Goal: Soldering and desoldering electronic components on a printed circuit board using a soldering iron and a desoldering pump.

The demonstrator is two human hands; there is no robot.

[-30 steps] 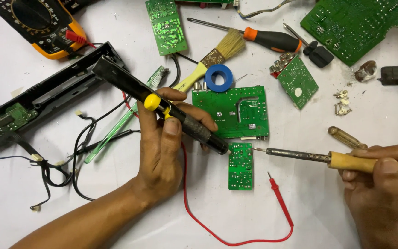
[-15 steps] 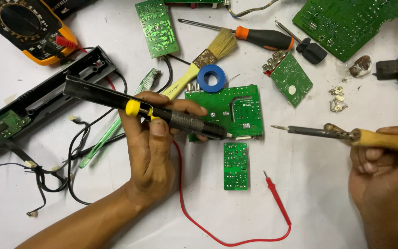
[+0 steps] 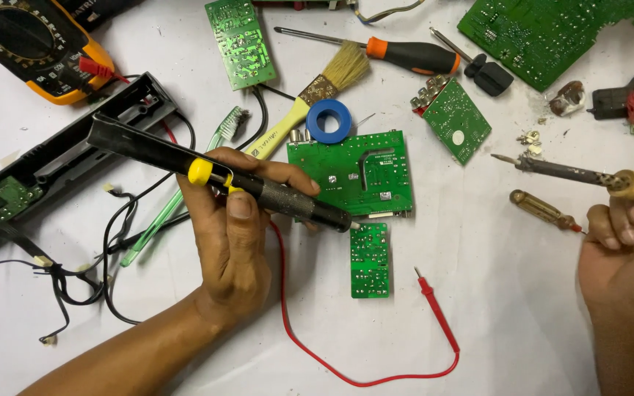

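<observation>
On the white table (image 3: 478, 308) lie five green boards. My left hand (image 3: 232, 242) grips the black pump (image 3: 214, 172); my right hand (image 3: 625, 257) grips the soldering iron (image 3: 581, 176).

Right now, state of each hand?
Left hand: closed on black desoldering pump.
Right hand: closed on soldering iron.

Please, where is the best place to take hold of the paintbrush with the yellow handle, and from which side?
Probably grip the paintbrush on its yellow handle just below the metal band, coming from above. That stretch lies flat and bare; the lower end is crowded by the blue tape roll and green circuit board.
</observation>
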